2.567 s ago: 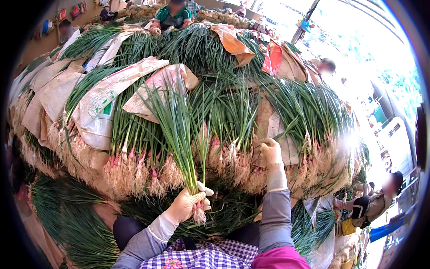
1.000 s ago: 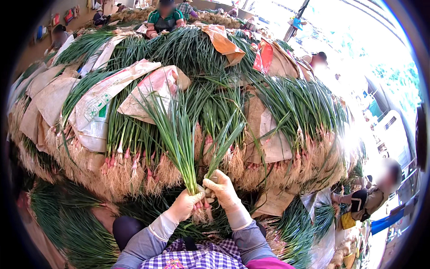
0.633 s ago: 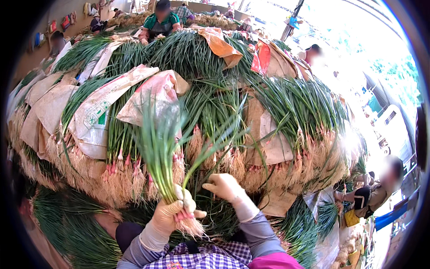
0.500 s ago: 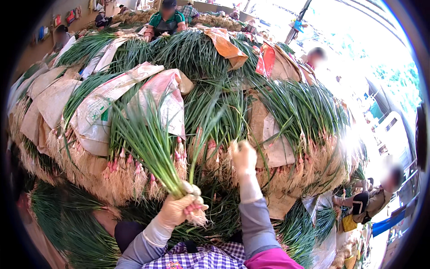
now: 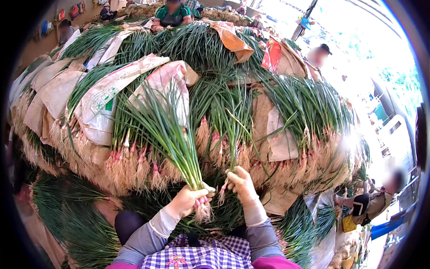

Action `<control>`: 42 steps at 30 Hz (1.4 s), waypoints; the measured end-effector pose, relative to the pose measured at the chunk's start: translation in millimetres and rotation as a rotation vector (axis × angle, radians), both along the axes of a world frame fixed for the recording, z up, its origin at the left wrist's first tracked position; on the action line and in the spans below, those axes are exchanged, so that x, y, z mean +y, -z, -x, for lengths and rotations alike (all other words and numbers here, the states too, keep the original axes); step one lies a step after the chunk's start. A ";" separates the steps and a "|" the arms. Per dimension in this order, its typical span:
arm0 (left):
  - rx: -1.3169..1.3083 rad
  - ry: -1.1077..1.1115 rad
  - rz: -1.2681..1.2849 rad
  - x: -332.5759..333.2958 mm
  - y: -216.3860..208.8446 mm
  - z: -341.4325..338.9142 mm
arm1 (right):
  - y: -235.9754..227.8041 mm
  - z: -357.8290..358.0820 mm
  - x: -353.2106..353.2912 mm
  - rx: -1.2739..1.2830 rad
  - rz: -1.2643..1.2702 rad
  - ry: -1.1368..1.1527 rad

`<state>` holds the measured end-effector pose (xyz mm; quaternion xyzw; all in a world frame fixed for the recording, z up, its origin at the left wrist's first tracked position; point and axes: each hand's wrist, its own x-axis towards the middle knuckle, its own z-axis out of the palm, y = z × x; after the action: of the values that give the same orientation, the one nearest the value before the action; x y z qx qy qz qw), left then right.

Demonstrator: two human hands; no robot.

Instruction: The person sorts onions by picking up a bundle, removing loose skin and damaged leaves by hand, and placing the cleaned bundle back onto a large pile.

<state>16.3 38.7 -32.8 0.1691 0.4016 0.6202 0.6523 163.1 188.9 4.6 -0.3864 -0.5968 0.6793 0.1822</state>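
My gloved left hand (image 5: 184, 201) is wrapped round a bunch of spring onions (image 5: 181, 154) just above their pink bulbs. Pale roots hang below the fist, and the long green leaves fan up and to the left. To its right, my gloved right hand (image 5: 243, 184) pinches a spring onion (image 5: 222, 190) low on its stem; its small pink bulb and roots dangle beside the fingers. Its leaves rise in front of the heap, so I cannot tell exactly how many stems it holds. A small gap separates the two hands.
A large heap of spring onions (image 5: 309, 107), roots facing me, spreads ahead. Sacks (image 5: 96, 114) drape over parts of it. More spring onions (image 5: 78, 219) lie low at left and right. A person in green (image 5: 172, 15) stands across the heap; another person (image 5: 376, 197) sits at right.
My right hand has come down and back from the heap's front, now with a spring onion in its fingers. My left hand with the bunch has shifted slightly right.
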 end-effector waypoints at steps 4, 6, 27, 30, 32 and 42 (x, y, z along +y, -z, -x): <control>0.028 0.075 0.012 2.8 -1.7 -10.0 | 33.3 1.7 -39.1 0.097 -0.022 0.017; 0.029 0.052 -0.029 3.0 12.3 -10.6 | 34.1 10.4 -52.4 0.012 -0.069 -0.006; -0.354 0.021 -0.329 -37.6 -48.6 8.5 | -15.0 86.2 119.2 -0.539 -1.442 0.453; -0.303 -0.021 -0.384 -44.3 -54.2 19.8 | -8.1 118.1 134.1 -0.858 -1.225 0.064; -0.181 -0.047 -0.425 -46.8 -59.8 24.3 | 10.3 115.0 164.1 -0.942 -1.326 -0.054; -0.367 0.097 -0.817 -44.1 -51.2 30.6 | 25.1 0.5 -7.5 -0.616 -1.367 -0.599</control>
<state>-14.3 -5.4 18.4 0.3184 -0.0069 0.7162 0.6210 162.6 181.4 -20.4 -0.1828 -0.9819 0.0471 0.0158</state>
